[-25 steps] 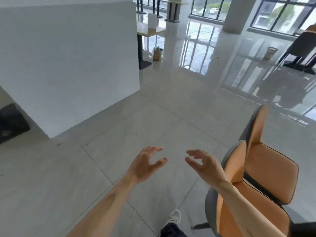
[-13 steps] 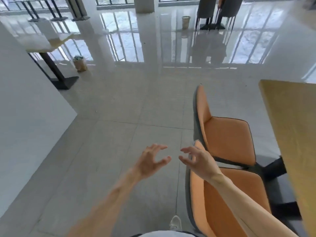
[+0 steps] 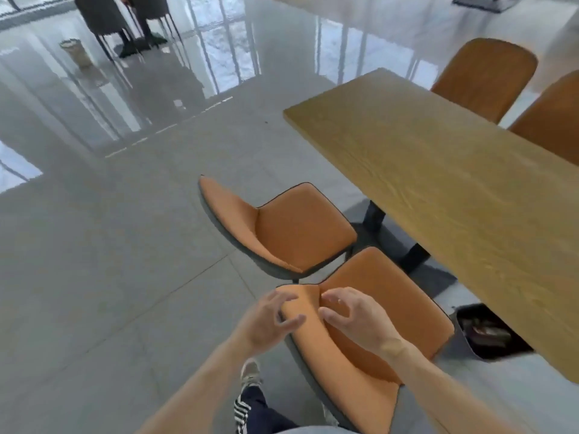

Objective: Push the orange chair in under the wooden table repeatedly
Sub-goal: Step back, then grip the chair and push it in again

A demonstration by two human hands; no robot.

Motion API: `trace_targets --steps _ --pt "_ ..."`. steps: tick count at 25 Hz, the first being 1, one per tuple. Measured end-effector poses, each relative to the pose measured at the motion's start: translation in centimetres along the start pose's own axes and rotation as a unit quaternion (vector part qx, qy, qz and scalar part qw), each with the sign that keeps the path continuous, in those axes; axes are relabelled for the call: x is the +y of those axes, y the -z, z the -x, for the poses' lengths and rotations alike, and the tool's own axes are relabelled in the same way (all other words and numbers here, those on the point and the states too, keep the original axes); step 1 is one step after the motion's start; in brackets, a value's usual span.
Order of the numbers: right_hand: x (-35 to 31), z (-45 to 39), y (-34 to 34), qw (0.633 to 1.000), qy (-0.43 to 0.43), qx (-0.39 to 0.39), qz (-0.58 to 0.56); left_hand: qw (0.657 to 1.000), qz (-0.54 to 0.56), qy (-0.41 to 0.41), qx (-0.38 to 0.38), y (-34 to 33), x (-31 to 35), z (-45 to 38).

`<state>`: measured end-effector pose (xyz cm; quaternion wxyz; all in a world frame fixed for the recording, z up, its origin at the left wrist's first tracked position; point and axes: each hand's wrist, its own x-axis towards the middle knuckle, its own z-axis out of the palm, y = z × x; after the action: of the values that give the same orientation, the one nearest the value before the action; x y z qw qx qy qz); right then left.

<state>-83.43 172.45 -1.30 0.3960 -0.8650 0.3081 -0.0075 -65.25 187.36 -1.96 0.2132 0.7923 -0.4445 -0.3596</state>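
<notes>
Far to my left a small bin (image 3: 76,52) is standing on the glossy floor (image 3: 103,245), near some dark chairs (image 3: 125,14). Closer in, my left hand (image 3: 269,321) is reaching for the top of the orange chair's (image 3: 385,311) backrest, fingers spread and loosely curved, the thumb lying against the front of the padding; I am not gripping yet. My right hand (image 3: 354,317) is hovering just beside it over the same edge, fingers curled loosely, holding nothing. The chair is sitting just off the near edge of the wooden table (image 3: 454,183), its seat not under the top. A second orange chair (image 3: 291,227) is standing just beyond it. Two more orange backrests (image 3: 485,76) are showing beyond the table, at far right.
</notes>
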Motion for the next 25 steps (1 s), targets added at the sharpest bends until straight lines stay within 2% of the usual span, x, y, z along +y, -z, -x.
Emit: trace_targets --steps 4,11,18,21,25 --pt "0.0 1.3 -2.6 0.99 -0.125 0.067 -0.022 0.989 -0.069 -0.07 -0.112 1.5 -2.2 -4.4" --pt "-3.1 5.1 -10.3 0.938 -0.298 0.153 -0.084 0.947 -0.114 -0.162 -0.254 3.1 -4.2 -7.5" --pt "-4.0 7.3 -13.1 0.905 -0.364 0.215 -0.033 0.909 -0.222 -0.21 -0.284 1.8 -3.4 -8.5" --pt "-4.1 8.6 -13.5 0.899 -0.381 0.214 0.001 0.905 -0.242 -0.211 -0.277 1.0 -3.2 -8.2" --pt "-4.6 10.5 -15.1 0.892 -0.387 0.229 0.04 0.899 -0.265 -0.253 -0.241 0.8 -3.6 -8.0"
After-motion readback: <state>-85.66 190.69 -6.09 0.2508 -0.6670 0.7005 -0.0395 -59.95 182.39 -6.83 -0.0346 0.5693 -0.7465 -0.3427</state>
